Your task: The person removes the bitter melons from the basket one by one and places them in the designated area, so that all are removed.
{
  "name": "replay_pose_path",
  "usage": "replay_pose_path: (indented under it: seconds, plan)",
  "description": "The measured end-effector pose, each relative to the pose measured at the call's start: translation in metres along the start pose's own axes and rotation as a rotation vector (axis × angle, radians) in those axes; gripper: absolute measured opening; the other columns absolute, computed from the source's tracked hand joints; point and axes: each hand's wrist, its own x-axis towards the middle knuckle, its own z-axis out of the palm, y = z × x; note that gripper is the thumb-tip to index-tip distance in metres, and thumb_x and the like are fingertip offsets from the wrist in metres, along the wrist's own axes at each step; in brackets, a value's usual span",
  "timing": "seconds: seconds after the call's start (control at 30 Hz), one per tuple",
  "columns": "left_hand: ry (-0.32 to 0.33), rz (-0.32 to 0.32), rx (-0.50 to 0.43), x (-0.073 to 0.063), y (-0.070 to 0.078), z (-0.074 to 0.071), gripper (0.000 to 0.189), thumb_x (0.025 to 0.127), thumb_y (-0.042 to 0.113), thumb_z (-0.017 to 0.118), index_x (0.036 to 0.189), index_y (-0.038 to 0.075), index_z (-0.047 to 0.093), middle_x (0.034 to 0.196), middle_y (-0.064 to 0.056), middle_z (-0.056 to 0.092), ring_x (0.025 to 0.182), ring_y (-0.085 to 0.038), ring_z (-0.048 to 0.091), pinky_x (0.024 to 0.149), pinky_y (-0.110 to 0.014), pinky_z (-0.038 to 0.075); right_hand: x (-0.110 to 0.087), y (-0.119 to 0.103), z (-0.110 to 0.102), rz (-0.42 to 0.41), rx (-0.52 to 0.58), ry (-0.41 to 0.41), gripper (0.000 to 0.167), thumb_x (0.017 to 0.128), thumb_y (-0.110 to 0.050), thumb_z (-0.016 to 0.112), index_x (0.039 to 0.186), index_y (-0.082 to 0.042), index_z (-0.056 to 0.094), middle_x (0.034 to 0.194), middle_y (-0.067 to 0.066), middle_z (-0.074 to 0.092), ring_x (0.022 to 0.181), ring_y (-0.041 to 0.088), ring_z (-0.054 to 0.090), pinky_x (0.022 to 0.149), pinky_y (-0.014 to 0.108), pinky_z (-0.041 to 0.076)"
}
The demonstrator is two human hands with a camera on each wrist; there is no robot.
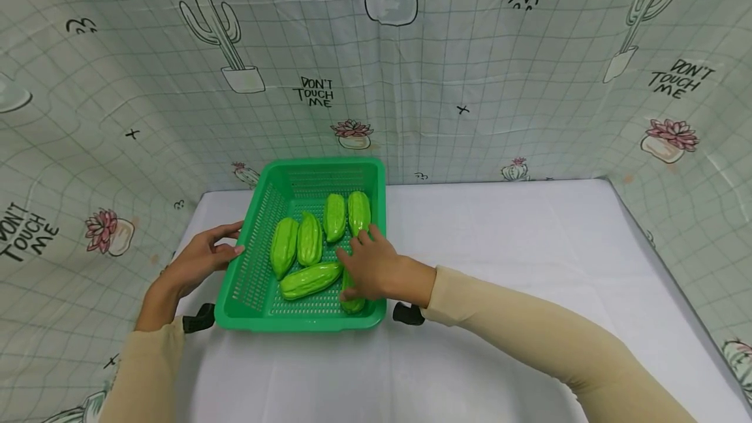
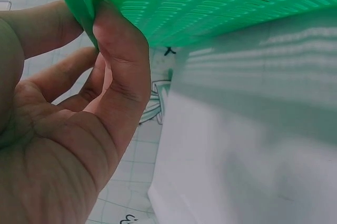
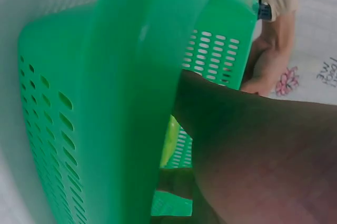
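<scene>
A green plastic basket (image 1: 302,326) with slotted walls holds several glossy, ridged green gourds (image 1: 309,239). My left hand (image 1: 196,260) pinches the basket's left rim; in the left wrist view the thumb and fingers (image 2: 124,50) lie on either side of the rim. My right hand (image 1: 373,266) reaches over the right rim into the basket with its fingers spread. It is over a gourd (image 1: 353,305) at the near right corner, partly covering it, and its fingertips are close to another gourd (image 1: 359,211). The rim hides most of its fingers in the right wrist view.
The basket stands on the left part of a table with a white cover (image 1: 505,247). Grid-patterned cloth (image 1: 435,70) with cactus drawings hangs behind and at both sides. Dark wrist-camera mounts (image 1: 408,314) sit close to the basket's near corners.
</scene>
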Motion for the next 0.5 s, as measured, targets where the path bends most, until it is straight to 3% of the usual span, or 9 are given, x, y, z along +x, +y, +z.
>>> replay_pose_path:
  seconds: [0.5]
  plan:
    - [-0.001, -0.001, -0.008, 0.0, 0.0, 0.001, 0.067, 0.111, 0.005, 0.054, 0.164, -0.012, 0.017, 0.148, -0.036, 0.039, 0.09, -0.003, 0.068, 0.083, -0.023, 0.059, 0.012, -0.01, 0.004, 0.048, -0.083, -0.119, 0.092, 0.094, -0.081, 0.055, 0.164, -0.022, 0.043, 0.16, 0.009, 0.05, 0.152, 0.029, 0.039, 0.129, 0.046, 0.021]
